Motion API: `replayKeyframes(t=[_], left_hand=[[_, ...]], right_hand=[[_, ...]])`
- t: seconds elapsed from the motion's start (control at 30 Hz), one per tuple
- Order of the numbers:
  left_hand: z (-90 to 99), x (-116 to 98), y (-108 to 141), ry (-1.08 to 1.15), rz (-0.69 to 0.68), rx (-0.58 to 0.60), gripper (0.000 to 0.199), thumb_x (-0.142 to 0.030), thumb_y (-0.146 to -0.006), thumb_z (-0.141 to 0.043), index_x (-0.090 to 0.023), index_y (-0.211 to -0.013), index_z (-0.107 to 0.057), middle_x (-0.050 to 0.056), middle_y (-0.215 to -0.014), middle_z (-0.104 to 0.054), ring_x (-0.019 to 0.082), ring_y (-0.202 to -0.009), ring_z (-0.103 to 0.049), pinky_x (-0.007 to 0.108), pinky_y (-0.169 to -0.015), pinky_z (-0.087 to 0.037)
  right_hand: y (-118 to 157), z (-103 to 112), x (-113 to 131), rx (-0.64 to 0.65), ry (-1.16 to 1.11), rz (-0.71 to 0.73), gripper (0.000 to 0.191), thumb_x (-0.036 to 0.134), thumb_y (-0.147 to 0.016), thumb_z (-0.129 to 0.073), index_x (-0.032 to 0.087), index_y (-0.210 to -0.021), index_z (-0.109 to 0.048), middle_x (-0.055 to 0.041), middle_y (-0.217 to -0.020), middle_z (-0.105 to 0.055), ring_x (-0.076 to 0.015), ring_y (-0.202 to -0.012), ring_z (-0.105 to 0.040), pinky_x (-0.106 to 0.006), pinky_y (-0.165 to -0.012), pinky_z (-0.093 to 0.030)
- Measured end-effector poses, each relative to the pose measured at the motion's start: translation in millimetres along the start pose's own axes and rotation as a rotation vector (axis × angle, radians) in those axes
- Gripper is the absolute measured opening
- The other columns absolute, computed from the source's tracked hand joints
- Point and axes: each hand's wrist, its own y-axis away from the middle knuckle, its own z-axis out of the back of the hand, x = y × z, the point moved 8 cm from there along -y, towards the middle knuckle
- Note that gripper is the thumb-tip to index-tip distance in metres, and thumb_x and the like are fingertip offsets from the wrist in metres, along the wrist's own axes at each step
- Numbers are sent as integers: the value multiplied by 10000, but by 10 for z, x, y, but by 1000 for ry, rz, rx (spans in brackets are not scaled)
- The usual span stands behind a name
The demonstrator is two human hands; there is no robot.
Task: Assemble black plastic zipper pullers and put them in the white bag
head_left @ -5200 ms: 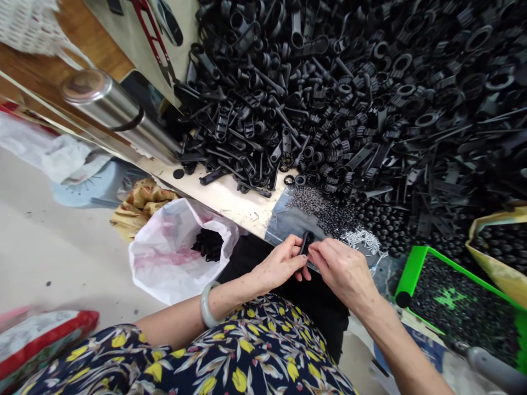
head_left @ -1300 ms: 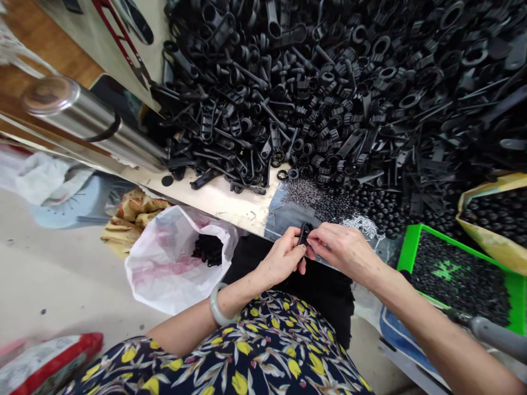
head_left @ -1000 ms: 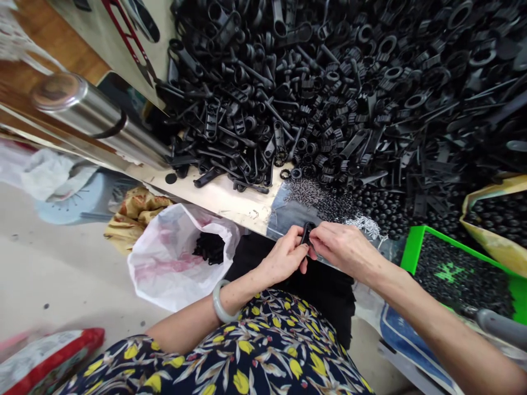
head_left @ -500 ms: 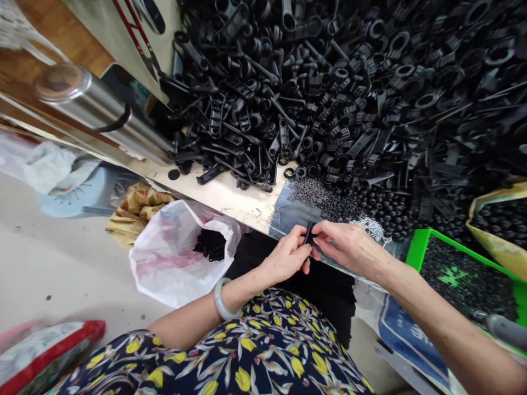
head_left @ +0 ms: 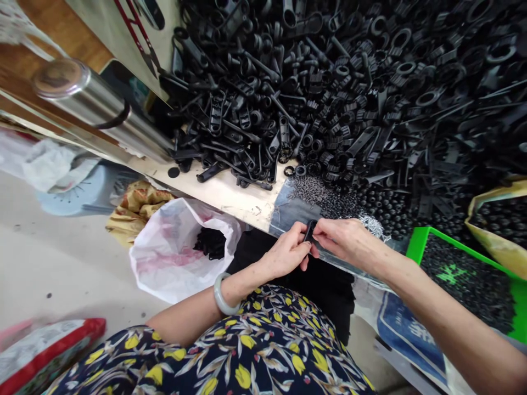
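Observation:
Both my hands meet over the table's front edge, pinching a small black plastic piece [head_left: 310,231] between their fingertips. My left hand [head_left: 286,253] holds its lower side, and my right hand [head_left: 340,240] grips it from the right. Its shape is mostly hidden by my fingers. Just beyond my fingers, a denim cloth [head_left: 292,207] carries a heap of tiny black parts. A large pile of black plastic pull tabs and rings [head_left: 313,88] rises behind it. A jade bangle [head_left: 220,294] circles my left wrist.
A white plastic bag [head_left: 164,263] holding black parts stands left of my lap. A green tray [head_left: 418,244] of black beads and a yellow bag [head_left: 481,211] lie right. A steel flask [head_left: 96,104] lies beyond the table's left side, and silver pins [head_left: 373,221] sit near my right hand.
My hands have shifted slightly up and right, still pinching the black piece. The view has swung a little, moving the green tray and flask within the picture.

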Motion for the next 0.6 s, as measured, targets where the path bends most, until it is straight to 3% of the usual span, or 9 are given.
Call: replayKeyframes(t=[0.33,0.6], left_hand=[[9,-41,-8,-32,-17,-1,151,-165,-925,-462,-218,-1066,-454,-2,-870,-719,60,-488,-562,189,-504,-408],[-5,-30,12,67,-7,-85,159,-191,-908,-496,-208,-1061,-461,-3,-837,-726,59,-471,-536,189,-474,-367]], right_hand=[[-101,35,143,133,117,-8,168,87,-958,-509,211,-846,-523,1,-756,-683,-132,-631,-620,-244,-586,-327],[-90,-20,184,68,177,5,171,72,-951,-537,214,-859,-511,5,-751,-677,-141,-614,-602,-259,-565,-299]])
